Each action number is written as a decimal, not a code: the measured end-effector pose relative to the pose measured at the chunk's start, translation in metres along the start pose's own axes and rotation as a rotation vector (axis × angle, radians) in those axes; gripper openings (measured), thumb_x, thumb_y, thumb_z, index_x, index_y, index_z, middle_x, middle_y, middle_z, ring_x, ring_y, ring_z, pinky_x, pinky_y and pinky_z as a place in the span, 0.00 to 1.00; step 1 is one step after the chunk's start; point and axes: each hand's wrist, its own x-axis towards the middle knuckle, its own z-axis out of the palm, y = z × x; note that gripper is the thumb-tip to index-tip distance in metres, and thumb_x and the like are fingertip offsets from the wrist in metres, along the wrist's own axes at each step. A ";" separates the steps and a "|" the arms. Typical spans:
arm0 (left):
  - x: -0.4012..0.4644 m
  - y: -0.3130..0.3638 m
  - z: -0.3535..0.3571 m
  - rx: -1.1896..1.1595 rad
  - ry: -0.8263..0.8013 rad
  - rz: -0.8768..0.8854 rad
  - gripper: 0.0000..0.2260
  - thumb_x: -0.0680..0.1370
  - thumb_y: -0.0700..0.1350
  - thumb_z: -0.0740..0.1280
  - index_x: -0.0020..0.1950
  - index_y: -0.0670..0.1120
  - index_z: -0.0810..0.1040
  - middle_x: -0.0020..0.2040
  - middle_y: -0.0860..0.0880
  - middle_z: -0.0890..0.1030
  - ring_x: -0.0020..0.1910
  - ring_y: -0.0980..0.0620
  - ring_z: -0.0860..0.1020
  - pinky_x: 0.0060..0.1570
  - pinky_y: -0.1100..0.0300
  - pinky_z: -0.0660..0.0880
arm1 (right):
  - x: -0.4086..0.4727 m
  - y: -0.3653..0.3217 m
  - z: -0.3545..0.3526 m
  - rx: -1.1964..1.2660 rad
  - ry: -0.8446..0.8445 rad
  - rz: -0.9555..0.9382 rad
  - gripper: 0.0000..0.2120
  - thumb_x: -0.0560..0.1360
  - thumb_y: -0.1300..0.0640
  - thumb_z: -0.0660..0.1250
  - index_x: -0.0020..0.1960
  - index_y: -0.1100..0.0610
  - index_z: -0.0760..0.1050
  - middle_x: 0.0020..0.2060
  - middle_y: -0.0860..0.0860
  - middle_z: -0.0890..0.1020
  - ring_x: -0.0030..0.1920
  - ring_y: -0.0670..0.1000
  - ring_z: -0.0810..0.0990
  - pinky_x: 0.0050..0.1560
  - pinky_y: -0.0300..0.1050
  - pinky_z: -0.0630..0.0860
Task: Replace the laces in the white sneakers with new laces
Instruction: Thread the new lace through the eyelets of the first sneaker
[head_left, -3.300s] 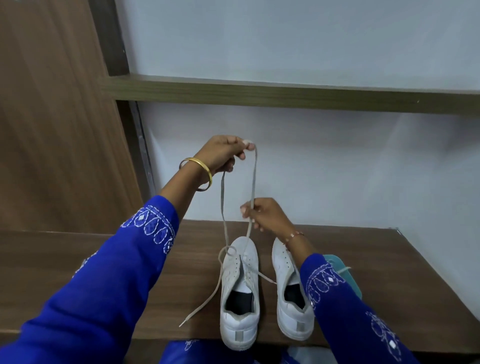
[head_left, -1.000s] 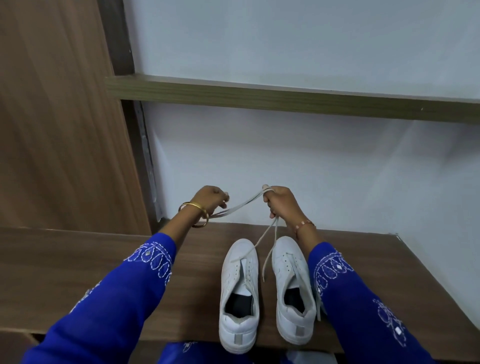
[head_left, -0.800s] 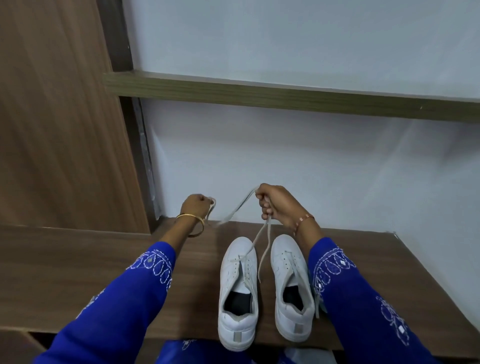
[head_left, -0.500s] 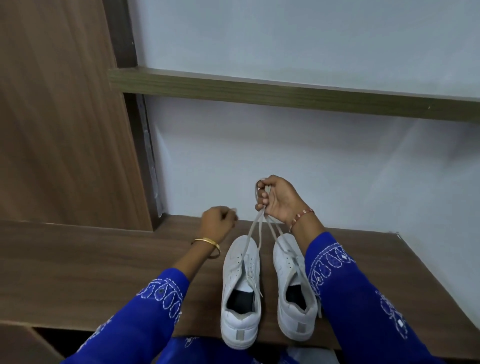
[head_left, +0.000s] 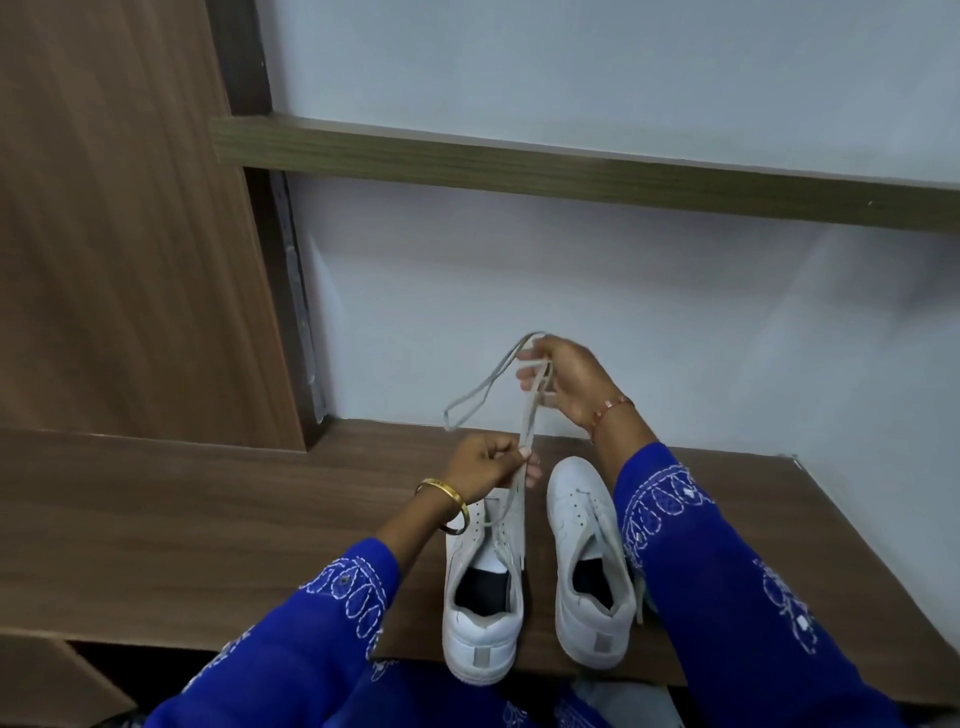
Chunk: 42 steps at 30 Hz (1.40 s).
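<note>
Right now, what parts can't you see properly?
Head view only:
- Toe of the left white sneaker: hidden behind the left hand.
- Grey flat lace: its ends vanish inside the right hand.
- Right white sneaker: outer side covered by the blue embroidered sleeve.

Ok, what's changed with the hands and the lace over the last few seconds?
The left hand came down from head height to just above the left sneaker and now pinches the lace low. The right hand rose and took the upper lace in its grip, a slack loop hanging to its left. Both sneakers, the right sneaker included, stayed side by side on the wooden shelf.
</note>
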 end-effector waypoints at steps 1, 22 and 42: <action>0.001 0.002 -0.001 -0.072 0.038 -0.012 0.10 0.79 0.38 0.60 0.41 0.42 0.78 0.31 0.52 0.83 0.32 0.57 0.81 0.37 0.65 0.79 | 0.000 0.006 -0.004 -0.235 0.020 0.032 0.13 0.78 0.50 0.58 0.49 0.60 0.73 0.37 0.54 0.74 0.39 0.52 0.72 0.40 0.44 0.70; 0.007 0.025 -0.017 -0.586 0.290 -0.219 0.10 0.81 0.41 0.58 0.45 0.41 0.77 0.33 0.47 0.83 0.31 0.54 0.82 0.35 0.63 0.80 | -0.042 0.104 0.010 -0.266 -0.050 -0.154 0.07 0.74 0.62 0.68 0.42 0.66 0.76 0.32 0.57 0.77 0.22 0.43 0.73 0.25 0.33 0.71; 0.003 -0.012 -0.012 -0.096 0.038 -0.268 0.06 0.77 0.39 0.65 0.43 0.39 0.80 0.34 0.46 0.81 0.31 0.54 0.80 0.40 0.57 0.80 | 0.005 0.091 0.004 -0.252 0.203 -0.286 0.17 0.71 0.62 0.72 0.28 0.61 0.68 0.20 0.53 0.72 0.16 0.41 0.70 0.20 0.32 0.69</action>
